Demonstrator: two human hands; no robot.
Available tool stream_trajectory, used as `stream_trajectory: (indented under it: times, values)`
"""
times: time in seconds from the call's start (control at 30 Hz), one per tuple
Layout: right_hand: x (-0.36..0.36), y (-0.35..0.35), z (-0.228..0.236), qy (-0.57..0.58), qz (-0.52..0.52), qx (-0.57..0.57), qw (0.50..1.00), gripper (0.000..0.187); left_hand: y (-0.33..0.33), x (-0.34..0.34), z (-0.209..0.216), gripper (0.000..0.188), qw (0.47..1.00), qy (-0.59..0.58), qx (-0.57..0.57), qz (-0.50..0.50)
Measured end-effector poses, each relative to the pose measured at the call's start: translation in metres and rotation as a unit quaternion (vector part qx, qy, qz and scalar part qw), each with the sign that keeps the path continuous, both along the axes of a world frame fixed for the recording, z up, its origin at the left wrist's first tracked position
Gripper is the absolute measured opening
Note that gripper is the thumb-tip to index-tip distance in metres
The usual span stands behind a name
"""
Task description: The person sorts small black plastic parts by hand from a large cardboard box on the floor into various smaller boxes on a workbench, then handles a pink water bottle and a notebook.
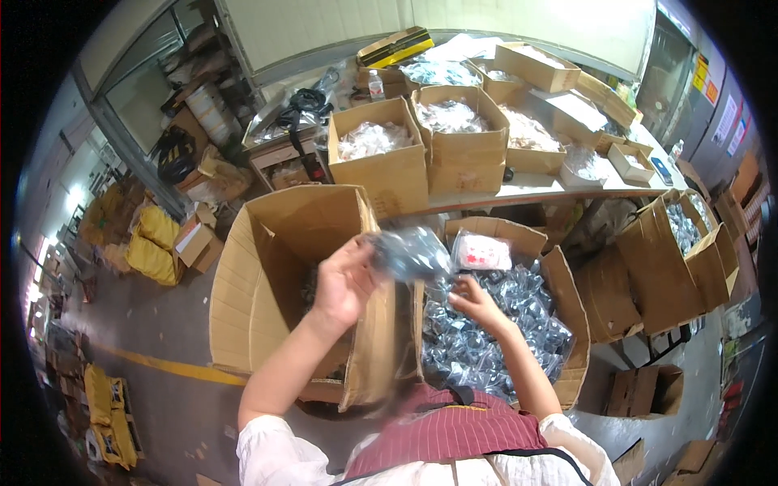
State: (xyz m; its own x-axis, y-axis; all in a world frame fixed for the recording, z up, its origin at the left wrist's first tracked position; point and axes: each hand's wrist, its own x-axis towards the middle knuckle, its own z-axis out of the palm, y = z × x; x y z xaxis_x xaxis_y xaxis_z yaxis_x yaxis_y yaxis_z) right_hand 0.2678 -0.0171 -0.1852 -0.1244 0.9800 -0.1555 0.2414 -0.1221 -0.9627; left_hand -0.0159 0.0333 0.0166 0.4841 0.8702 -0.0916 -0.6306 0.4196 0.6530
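Two bare hands of yours show in the head view, by the filled carton (577, 320), a brown open box heaped with small clear bags (498, 336) of dark parts.

Your left hand (344, 279) is up to the left of the filled carton, its fingers pinching one end of a clear bag of dark pieces (412, 253). That held bag is raised above the filled carton's far left corner and is blurred.

Your right hand (480, 306) is over the filled carton, its thumb and forefinger close to the held bag's lower right corner; you cannot tell from this view whether they pinch it or stand just off it.

At the far end of the filled carton lies a white packet with red marks (484, 252). Just left of the filled carton stands a taller open carton (243, 279), its inside mostly in shadow.

Beyond the filled carton, the tabletop (531, 189) bears two tall boxes of bagged goods (377, 180) and a clear bottle (376, 86). To the filled carton's right, on the floor, sits a small open box (632, 393).
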Motion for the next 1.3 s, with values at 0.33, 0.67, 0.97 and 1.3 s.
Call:
stream_trajectory:
  times: [0.33, 0.67, 0.97, 1.3]
  values:
    - [0.032, -0.092, -0.140, -0.478, 0.253, -0.141, 0.829, 0.070, 0.019, -0.031, -0.005, 0.029, 0.983, -0.149, -0.095, -0.046]
    - [0.059, -0.076, -0.025, -0.509, 0.232, -0.282, 0.779, 0.077, 0.003, -0.010, -0.008, 0.022, 0.993, 0.043, -0.103, -0.036]
    - [0.068, -0.058, -0.016, -0.374, 0.302, -0.341, 0.808, 0.072, -0.009, 0.005, -0.008, 0.017, 0.970, 0.229, 0.032, -0.074]
    - [0.052, -0.052, 0.103, 0.366, 0.050, -0.071, 0.926, 0.076, -0.021, 0.023, -0.022, 0.059, 0.896, 0.337, 0.181, -0.227]
